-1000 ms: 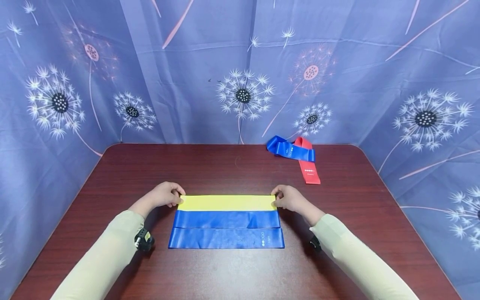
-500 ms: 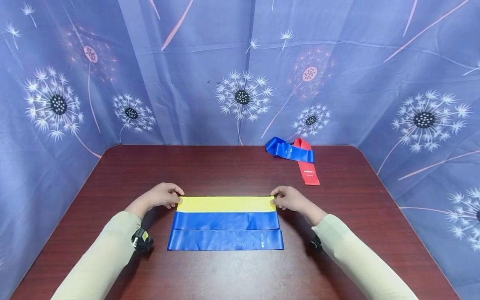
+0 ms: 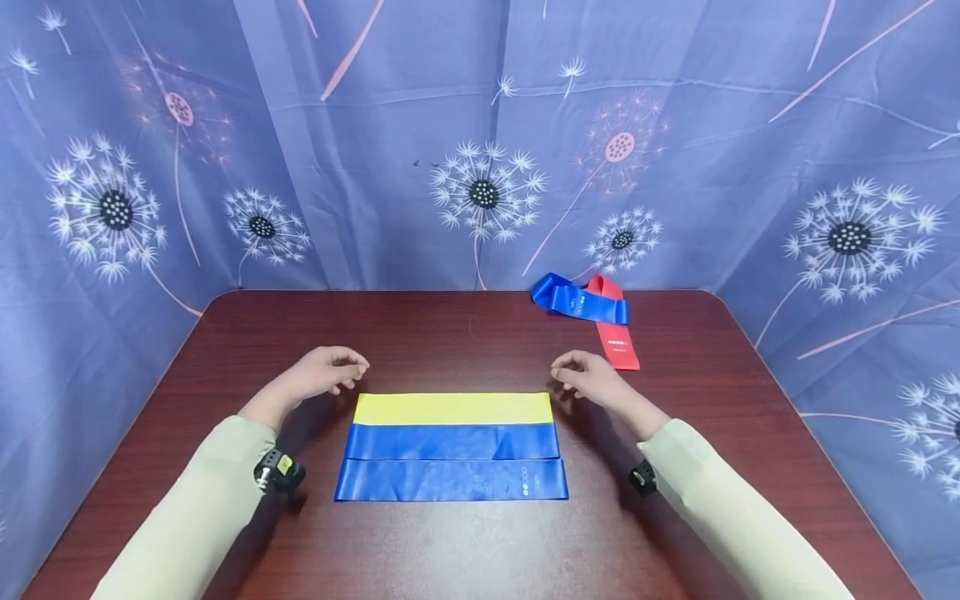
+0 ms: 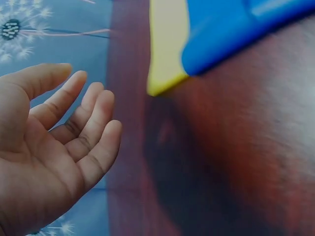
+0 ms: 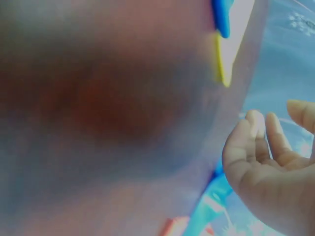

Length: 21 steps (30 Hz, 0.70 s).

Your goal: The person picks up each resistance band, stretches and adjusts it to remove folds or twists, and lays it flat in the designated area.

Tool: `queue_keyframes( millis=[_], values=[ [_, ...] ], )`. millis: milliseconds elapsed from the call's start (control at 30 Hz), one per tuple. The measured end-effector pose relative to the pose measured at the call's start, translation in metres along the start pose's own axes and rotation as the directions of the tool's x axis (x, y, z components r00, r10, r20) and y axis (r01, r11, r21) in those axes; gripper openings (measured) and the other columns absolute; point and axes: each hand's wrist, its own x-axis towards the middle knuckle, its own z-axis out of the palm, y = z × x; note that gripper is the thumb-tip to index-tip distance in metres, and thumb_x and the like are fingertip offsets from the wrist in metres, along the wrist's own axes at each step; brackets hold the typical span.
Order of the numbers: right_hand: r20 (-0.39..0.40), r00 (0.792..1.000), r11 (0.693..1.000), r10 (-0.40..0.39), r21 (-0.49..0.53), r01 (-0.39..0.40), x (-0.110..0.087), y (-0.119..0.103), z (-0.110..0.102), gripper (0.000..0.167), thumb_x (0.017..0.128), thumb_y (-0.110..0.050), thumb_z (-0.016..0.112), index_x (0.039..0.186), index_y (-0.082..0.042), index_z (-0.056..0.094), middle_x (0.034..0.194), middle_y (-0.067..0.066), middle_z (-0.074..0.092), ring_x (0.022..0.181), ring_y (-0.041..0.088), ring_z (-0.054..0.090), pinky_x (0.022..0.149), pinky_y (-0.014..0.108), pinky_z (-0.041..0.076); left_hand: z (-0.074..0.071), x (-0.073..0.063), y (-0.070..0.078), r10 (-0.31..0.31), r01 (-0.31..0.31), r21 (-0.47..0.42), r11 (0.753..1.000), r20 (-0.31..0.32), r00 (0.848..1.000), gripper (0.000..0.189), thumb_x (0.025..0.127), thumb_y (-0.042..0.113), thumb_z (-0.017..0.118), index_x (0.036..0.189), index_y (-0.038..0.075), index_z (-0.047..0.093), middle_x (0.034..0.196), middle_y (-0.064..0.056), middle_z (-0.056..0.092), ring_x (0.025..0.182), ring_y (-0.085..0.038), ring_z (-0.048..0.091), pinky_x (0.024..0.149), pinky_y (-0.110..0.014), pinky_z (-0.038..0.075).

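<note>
A yellow resistance band [image 3: 453,408] lies flat on the table, its near edge meeting the blue bands. Two blue strips of resistance band [image 3: 450,481] lie side by side below it, the front one with white print at its right end. My left hand [image 3: 324,373] hovers off the yellow band's left corner, fingers loosely bent and holding nothing. Off the right corner, my right hand [image 3: 591,380] is likewise raised with relaxed fingers. In the left wrist view the left palm and fingers [image 4: 101,132] are apart from the yellow corner. The right wrist view also shows a gap.
At the back right, another blue band [image 3: 577,302] lies crumpled over a red band [image 3: 619,346]. The dark red wooden table [image 3: 480,550] is backed by a blue dandelion-print curtain [image 3: 375,167] on three sides. A black wrist camera [image 3: 279,472] sits on the left wrist.
Both hands have let go of the yellow band's corners, then lifted slightly up and away from it. The bands lie as before.
</note>
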Motion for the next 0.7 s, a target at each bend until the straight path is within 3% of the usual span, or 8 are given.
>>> queue_keyframes(
  millis=[133, 300, 467, 700],
  values=[
    [-0.091, 0.995, 0.996, -0.049, -0.076, 0.042, 0.004, -0.006, -0.022, 0.036, 0.1, -0.019, 0.06, 0.126, 0.006, 0.061, 0.115, 0.028, 0.068, 0.097, 0.036, 0.065, 0.077, 0.033, 0.055, -0.007, 0.002, 0.009, 0.046, -0.046, 0.001, 0.999, -0.025, 0.999, 0.04, 0.106, 0.02, 0.053, 0.137, -0.005, 0.057, 0.136, -0.029, 0.063, 0.115, -0.038, 0.068, 0.093, -0.045, 0.058],
    [-0.225, 0.972, 0.979, -0.064, -0.203, 0.017, 0.018, -0.005, -0.048, 0.04, 0.099, -0.018, 0.06, 0.131, 0.006, 0.059, 0.129, 0.031, 0.063, 0.11, 0.042, 0.063, 0.081, 0.036, 0.056, -0.007, 0.008, 0.017, 0.048, -0.05, -0.036, 0.998, -0.068, 0.997, 0.043, 0.107, 0.02, 0.051, 0.143, -0.003, 0.053, 0.141, -0.028, 0.06, 0.126, -0.04, 0.063, 0.103, -0.051, 0.054],
    [-0.301, 0.954, 0.981, 0.013, -0.182, -0.071, 0.036, 0.009, -0.066, 0.049, 0.101, -0.016, 0.056, 0.142, 0.008, 0.048, 0.14, 0.033, 0.056, 0.121, 0.046, 0.059, 0.102, 0.053, 0.052, -0.002, 0.016, 0.019, 0.054, -0.062, -0.075, 0.995, -0.113, 0.992, 0.042, 0.106, 0.018, 0.051, 0.141, -0.004, 0.055, 0.139, -0.03, 0.061, 0.125, -0.042, 0.064, 0.102, -0.05, 0.054],
    [-0.355, 0.922, 0.974, 0.154, -0.105, -0.203, 0.057, 0.039, -0.082, 0.058, 0.102, -0.016, 0.053, 0.152, 0.009, 0.036, 0.15, 0.036, 0.046, 0.135, 0.05, 0.048, 0.116, 0.058, 0.042, 0.005, 0.022, 0.02, 0.046, -0.061, -0.101, 0.993, -0.145, 0.988, 0.039, 0.106, 0.018, 0.05, 0.138, -0.004, 0.057, 0.136, -0.03, 0.062, 0.122, -0.041, 0.064, 0.1, -0.05, 0.054]
  ],
)
